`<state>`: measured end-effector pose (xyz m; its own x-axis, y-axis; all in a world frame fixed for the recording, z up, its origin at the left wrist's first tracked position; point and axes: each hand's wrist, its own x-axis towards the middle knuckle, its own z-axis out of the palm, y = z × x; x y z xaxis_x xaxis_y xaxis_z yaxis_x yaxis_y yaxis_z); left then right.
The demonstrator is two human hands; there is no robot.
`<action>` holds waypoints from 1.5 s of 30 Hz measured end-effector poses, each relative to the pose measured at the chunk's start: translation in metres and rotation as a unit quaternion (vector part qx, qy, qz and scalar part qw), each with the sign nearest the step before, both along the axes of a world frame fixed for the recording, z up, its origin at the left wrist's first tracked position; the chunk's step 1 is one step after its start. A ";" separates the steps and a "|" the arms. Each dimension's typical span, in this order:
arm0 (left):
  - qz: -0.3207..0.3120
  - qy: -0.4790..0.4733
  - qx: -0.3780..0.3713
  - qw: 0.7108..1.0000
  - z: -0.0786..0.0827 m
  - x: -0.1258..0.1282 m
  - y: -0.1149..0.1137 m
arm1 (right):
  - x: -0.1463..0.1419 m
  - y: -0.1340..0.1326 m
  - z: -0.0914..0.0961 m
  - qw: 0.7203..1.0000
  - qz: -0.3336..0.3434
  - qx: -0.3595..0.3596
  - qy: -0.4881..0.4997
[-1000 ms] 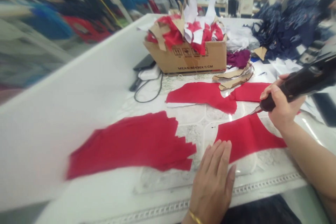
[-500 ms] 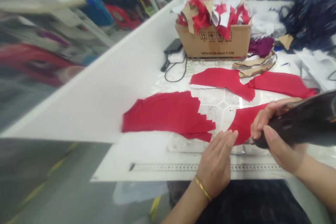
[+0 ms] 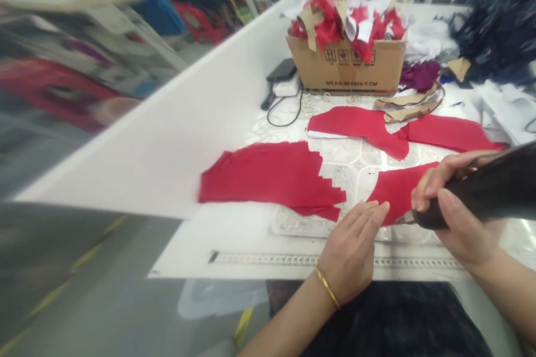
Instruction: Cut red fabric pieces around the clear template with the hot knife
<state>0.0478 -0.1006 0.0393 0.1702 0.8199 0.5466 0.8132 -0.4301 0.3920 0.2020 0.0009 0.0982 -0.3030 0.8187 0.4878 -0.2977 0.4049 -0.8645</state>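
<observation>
My right hand (image 3: 464, 217) is wrapped around a thick black hand-held tool (image 3: 489, 187) with a narrow metal tip. That tip rests at the lower edge of a red fabric piece (image 3: 396, 192), close to my left fingertips. My left hand (image 3: 349, 245), with a gold bangle at the wrist, lies with fingers stretched out and its fingertips on the near left corner of the same piece. Left of it, a fanned stack of red fabric pieces (image 3: 263, 178) has a stepped right edge. Behind lie two more red pieces, one curved (image 3: 355, 125) and one long (image 3: 452, 133).
A cardboard box (image 3: 347, 70) full of red, white and brown scraps stands at the back. Beside it sit a black-and-white device (image 3: 285, 81) with a cable and brown paper strips (image 3: 412, 106). A measuring tape (image 3: 268, 259) runs along the front edge; a white panel (image 3: 167, 117) borders the left.
The camera view has shifted slightly, so the table appears a little higher and further right. Both hands and the black tool keep nearly the same places on the red piece.
</observation>
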 end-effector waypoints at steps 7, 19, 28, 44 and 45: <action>-0.093 0.046 -0.017 0.995 -0.002 0.005 0.028 | 0.016 0.011 0.002 0.999 0.002 -0.006 0.039; -0.093 0.051 -0.038 0.994 -0.007 0.004 0.033 | 0.020 0.012 -0.005 0.999 -0.051 -0.005 0.003; -0.121 0.068 -0.063 0.988 -0.001 0.008 0.039 | 0.031 0.014 0.005 0.999 -0.028 0.000 0.025; -0.157 0.089 -0.048 0.982 -0.011 0.026 0.071 | 0.049 0.024 0.002 0.997 -0.065 -0.006 0.027; -0.157 0.090 -0.046 0.982 -0.011 0.026 0.071 | 0.049 0.024 0.002 0.998 -0.064 -0.005 0.027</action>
